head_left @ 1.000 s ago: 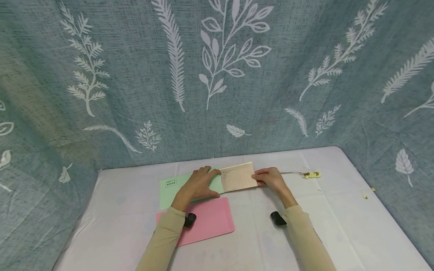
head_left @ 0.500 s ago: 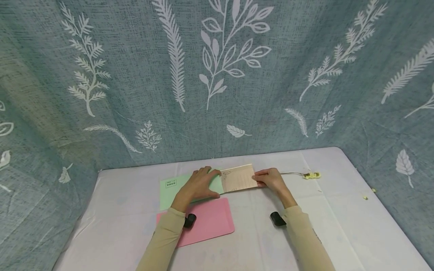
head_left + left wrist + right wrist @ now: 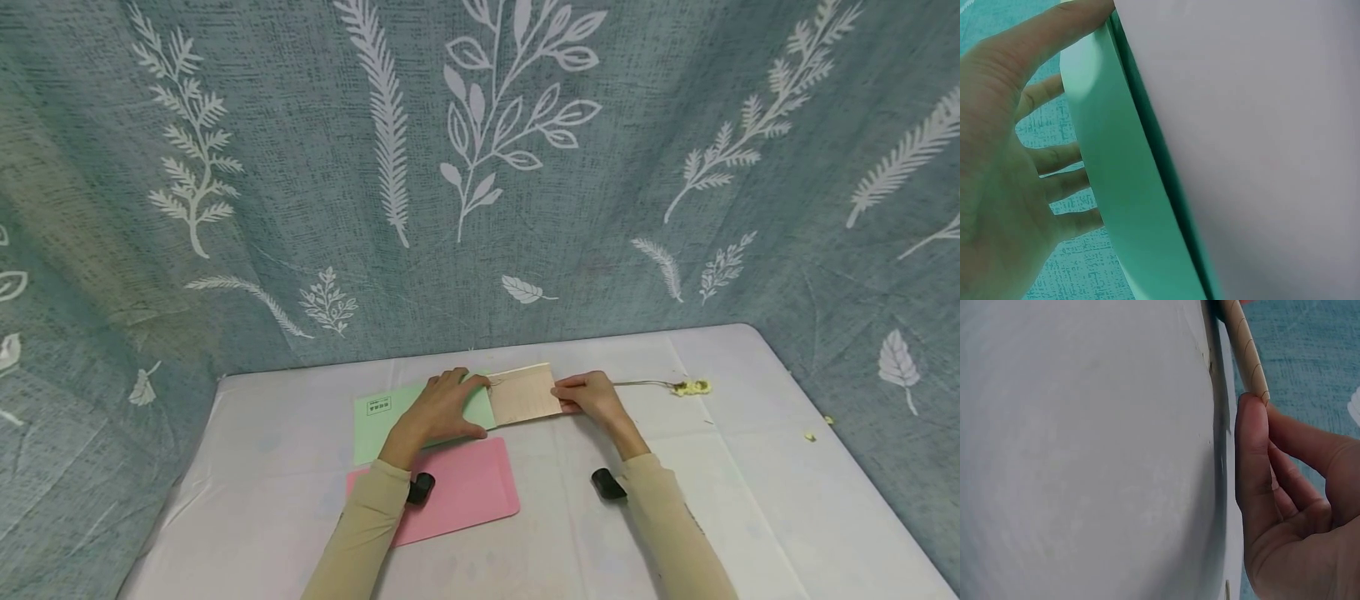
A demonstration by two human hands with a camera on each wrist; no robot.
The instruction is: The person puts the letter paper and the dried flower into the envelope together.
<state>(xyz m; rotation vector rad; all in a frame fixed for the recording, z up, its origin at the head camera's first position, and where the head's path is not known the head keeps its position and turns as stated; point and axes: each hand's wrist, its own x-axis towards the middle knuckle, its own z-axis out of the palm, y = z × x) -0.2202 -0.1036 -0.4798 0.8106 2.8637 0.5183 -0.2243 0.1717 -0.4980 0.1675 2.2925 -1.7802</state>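
Blue-green curtain printed with white leaves hangs behind and beside the white-covered counter. Toward the counter's right lie a thin stalk with a yellow clump and, nearer that edge, yellow scraps. A pink envelope lies partly beneath the left sleeve; just beyond it is a green envelope. The left hand spans the green one, gripping it between thumb and spread fingers. The right hand pinches one end of a beige sheet, whose other end goes into the green envelope. Compared with a second ago, the right hand is farther left, less of the sheet shows, and its printed ornament is mostly hidden; both envelopes lie as before.
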